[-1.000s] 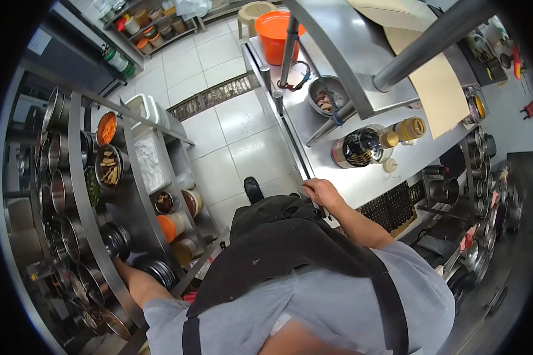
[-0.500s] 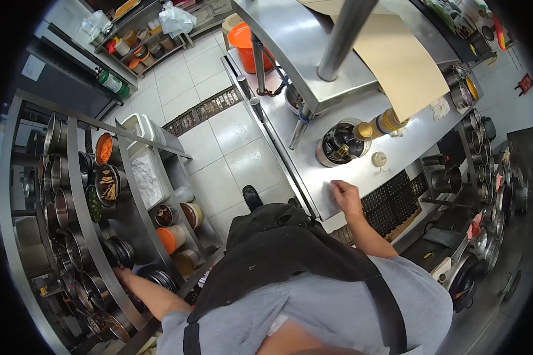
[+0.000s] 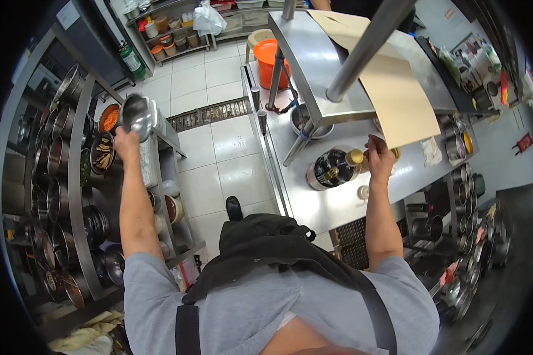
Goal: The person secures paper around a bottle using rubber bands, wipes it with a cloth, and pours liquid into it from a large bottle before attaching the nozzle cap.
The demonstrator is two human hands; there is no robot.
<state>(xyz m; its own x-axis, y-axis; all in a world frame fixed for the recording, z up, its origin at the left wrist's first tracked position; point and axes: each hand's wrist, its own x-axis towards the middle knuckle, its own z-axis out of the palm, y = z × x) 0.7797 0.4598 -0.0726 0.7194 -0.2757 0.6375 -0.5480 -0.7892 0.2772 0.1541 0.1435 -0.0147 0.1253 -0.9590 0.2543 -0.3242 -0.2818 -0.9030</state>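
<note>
My left hand (image 3: 126, 142) grips a round metal bowl (image 3: 137, 117), held up over the left shelving, close to containers of shredded orange food (image 3: 109, 119) and light-coloured strips (image 3: 104, 153). Over the steel table, my right hand (image 3: 380, 158) has its fingers half bent and apart. It is beside a gold-capped bottle (image 3: 354, 157) and covers much of that bottle's body; whether it touches the bottle does not show. A large dark jug (image 3: 328, 170) stands just left of it, and a small squeeze bottle (image 3: 363, 192) is nearer the table's front edge.
A raised steel shelf (image 3: 305, 53) with brown cardboard (image 3: 397, 89) overhangs the table. An orange bucket (image 3: 268, 62) stands behind its posts. Stacked metal pots (image 3: 59, 157) fill the left rack. A floor drain grate (image 3: 210, 112) crosses the tiles. Part of another person shows at the top.
My left hand has risen from the lower rack, now holding the metal bowl. My right hand has moved from the table's front edge up to the gold-capped bottle. The view has shifted.
</note>
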